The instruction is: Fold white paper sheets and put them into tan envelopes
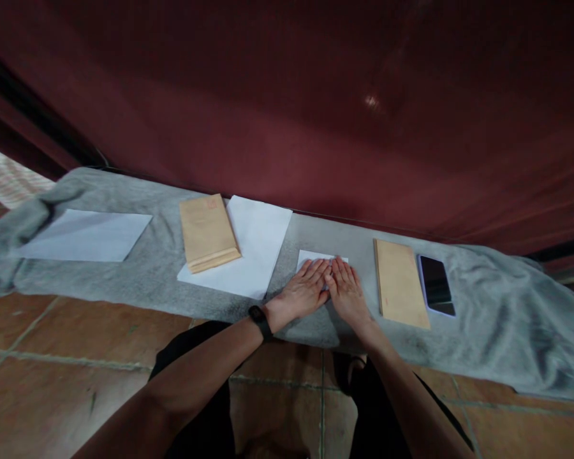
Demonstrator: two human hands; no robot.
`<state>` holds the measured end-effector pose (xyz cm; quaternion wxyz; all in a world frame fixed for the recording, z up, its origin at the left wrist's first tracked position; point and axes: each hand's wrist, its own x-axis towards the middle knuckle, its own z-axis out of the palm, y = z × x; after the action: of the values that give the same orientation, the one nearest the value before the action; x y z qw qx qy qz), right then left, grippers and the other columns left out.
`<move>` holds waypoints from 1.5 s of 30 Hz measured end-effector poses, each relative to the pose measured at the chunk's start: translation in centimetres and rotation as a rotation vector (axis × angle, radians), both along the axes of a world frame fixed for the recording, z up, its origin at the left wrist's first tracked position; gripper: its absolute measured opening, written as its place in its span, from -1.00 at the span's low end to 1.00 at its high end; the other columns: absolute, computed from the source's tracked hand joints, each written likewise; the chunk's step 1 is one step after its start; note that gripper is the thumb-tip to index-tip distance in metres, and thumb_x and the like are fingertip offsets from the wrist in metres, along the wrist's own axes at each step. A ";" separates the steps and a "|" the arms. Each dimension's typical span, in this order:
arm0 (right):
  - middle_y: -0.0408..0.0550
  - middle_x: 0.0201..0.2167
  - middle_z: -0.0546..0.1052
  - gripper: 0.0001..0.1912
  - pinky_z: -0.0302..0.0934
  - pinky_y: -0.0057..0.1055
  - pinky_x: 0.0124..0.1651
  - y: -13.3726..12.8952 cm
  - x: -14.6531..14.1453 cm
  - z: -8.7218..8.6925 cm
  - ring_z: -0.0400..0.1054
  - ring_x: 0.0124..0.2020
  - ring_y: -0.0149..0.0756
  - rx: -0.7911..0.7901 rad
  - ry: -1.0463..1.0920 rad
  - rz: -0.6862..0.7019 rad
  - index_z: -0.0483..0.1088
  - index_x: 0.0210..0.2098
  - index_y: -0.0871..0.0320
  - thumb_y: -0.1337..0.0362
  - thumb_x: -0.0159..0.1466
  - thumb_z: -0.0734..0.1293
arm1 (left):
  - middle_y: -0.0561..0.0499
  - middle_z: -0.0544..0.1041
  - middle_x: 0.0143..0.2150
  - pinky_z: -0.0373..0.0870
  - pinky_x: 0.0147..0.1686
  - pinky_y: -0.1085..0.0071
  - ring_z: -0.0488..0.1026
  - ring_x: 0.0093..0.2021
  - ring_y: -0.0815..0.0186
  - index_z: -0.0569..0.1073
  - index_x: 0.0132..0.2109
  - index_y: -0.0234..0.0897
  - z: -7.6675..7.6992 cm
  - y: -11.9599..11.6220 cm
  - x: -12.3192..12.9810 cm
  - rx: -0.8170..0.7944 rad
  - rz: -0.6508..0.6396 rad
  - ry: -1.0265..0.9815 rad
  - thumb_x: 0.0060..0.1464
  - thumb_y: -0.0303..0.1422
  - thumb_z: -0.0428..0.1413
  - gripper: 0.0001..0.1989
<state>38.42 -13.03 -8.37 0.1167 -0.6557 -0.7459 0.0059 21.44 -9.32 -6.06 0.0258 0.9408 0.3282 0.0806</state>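
Observation:
A small white paper (309, 256) lies on the grey cloth, mostly hidden under my two hands. My left hand (305, 290), below a black wristband, rests flat on it with the fingers stretched out. Beside it and touching it, my right hand (346, 292) presses flat on the paper's right part, fingers extended. To the left, a stack of brown envelopes (207, 231) sits on large white sheets (258, 239). Another group of brown envelopes (402, 284) lies to the right of my right hand.
A phone (436, 284) with a purple edge lies right of the right envelopes. At the far left is another white sheet (88, 236). The grey cloth (167, 290) covers a long narrow surface against a dark red panel (268, 140). Tiled floor (76, 382) shows below.

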 end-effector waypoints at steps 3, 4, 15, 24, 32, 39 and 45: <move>0.22 0.48 0.08 -0.35 -0.18 0.00 0.48 0.3 0.2 0.0 -0.11 0.51 -0.06 -0.007 -0.035 -0.022 0.10 0.43 0.38 0.13 0.54 -0.14 | -0.25 0.10 0.51 -0.18 0.48 0.08 -0.03 0.52 0.13 0.14 0.43 -0.49 -0.1 0.0 0.0 0.018 0.009 0.004 0.42 -0.20 -0.20 -0.40; 0.22 0.48 0.07 -0.36 -0.19 0.01 0.48 0.3 0.2 0.0 -0.11 0.51 -0.05 -0.006 -0.044 -0.024 0.09 0.44 0.37 0.13 0.54 -0.12 | -0.25 0.11 0.50 -0.17 0.48 0.08 -0.02 0.52 0.13 0.15 0.43 -0.48 -0.1 0.0 0.1 0.024 0.012 0.005 0.42 -0.20 -0.19 -0.41; 0.29 0.48 0.05 -0.34 -0.19 0.07 0.46 0.3 0.5 -1.3 -0.11 0.50 0.03 0.062 -0.047 -0.061 0.01 0.46 0.39 0.09 0.54 -0.10 | -0.24 0.12 0.50 -0.15 0.47 0.08 0.00 0.51 0.12 0.16 0.43 -0.46 -0.8 0.0 0.0 0.044 0.025 -0.014 0.44 -0.19 -0.23 -0.41; 0.33 0.45 0.13 -0.28 -0.11 0.06 0.43 0.0 1.3 -1.5 0.00 0.46 0.06 0.145 -0.044 -0.094 0.01 0.46 0.42 0.00 0.53 -0.09 | -0.29 0.08 0.51 -0.16 0.47 0.03 -0.07 0.53 0.07 0.11 0.45 -0.45 -1.1 1.2 -0.9 0.021 0.123 -0.016 0.41 0.03 -0.22 -0.27; 0.39 0.43 0.15 -0.25 -0.04 0.08 0.41 -0.4 1.8 -1.3 0.02 0.45 0.10 0.153 -0.095 -0.122 0.04 0.43 0.49 -0.01 0.53 -0.10 | -0.33 0.09 0.50 -0.10 0.46 0.04 -0.04 0.52 0.03 0.14 0.43 -0.48 -1.0 1.9 -1.3 0.009 0.191 -0.011 0.38 0.07 -0.19 -0.23; 0.40 0.42 0.17 -0.28 0.00 0.08 0.40 -0.9 2.4 -1.5 0.08 0.42 0.11 0.176 -0.099 -0.133 0.05 0.43 0.48 0.02 0.54 -0.08 | -0.32 0.07 0.51 -0.10 0.46 0.04 -0.04 0.52 0.02 0.15 0.44 -0.48 -0.9 2.2 -1.4 0.001 0.255 -0.006 0.37 0.07 -0.19 -0.22; 0.42 0.43 0.16 -0.27 0.03 0.11 0.40 -0.6 2.2 -1.0 0.03 0.46 0.10 0.190 0.011 -0.157 -0.02 0.46 0.44 -0.01 0.53 -0.06 | -0.32 0.06 0.51 -0.14 0.47 -0.01 -0.07 0.53 0.00 0.13 0.44 -0.48 -0.8 2.1 -1.3 0.005 0.261 0.017 0.37 0.06 -0.18 -0.23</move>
<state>40.64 -13.64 -9.35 0.1824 -0.6982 -0.6887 -0.0706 20.17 -7.18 -6.88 0.0100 0.8909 0.4476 0.0760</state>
